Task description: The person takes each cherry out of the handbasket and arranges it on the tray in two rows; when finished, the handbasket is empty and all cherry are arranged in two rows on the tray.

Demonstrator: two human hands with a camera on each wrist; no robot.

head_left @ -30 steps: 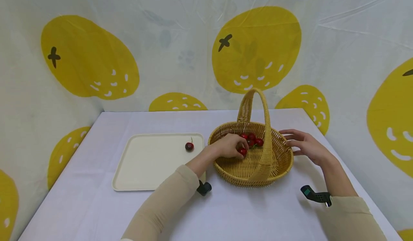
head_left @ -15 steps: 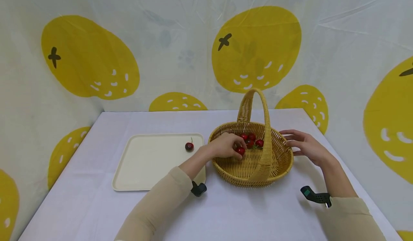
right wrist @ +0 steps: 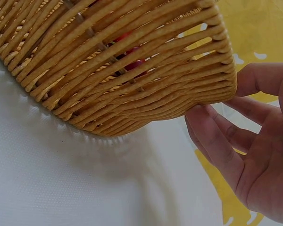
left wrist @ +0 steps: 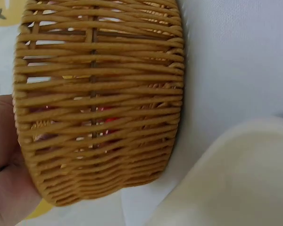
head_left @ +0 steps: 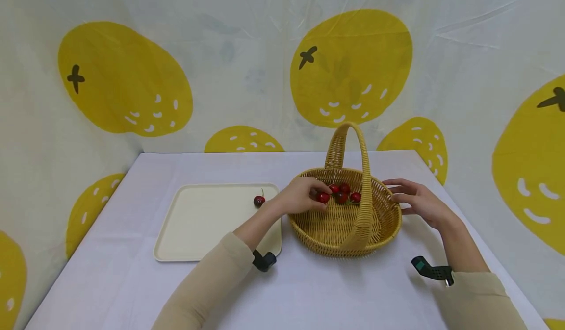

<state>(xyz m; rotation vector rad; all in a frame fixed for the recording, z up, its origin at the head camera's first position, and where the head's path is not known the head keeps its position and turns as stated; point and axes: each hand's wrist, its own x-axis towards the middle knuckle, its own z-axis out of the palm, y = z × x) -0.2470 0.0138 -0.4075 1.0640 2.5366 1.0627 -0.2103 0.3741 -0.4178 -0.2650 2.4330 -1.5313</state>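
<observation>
Inside the oval wicker basket (head_left: 304,237), my left hand (head_left: 300,196) pinches a red cherry (head_left: 323,198) between thumb and fingers. Beside it several more cherries (head_left: 342,197) lie clustered on the basket floor, some with green stems. My right hand (head_left: 419,201) holds the basket's right rim, with one digit over the rim and others against the outer wall. In the left wrist view the woven wall (left wrist: 104,94) hides most of the left hand and its cherry. The right wrist view shows the right hand (right wrist: 254,141) at the rim and red fruit through the weave.
A cream tray (head_left: 194,222) lies left of the basket, with one dark cherry (head_left: 259,201) near its right side. The basket's tall arched handle (head_left: 365,192) rises right of the cherries. A white cloth (head_left: 318,291) covers the table.
My left hand has drawn back left and slightly away from me inside the basket, carrying the cherry with it. The right hand stays at the rim.
</observation>
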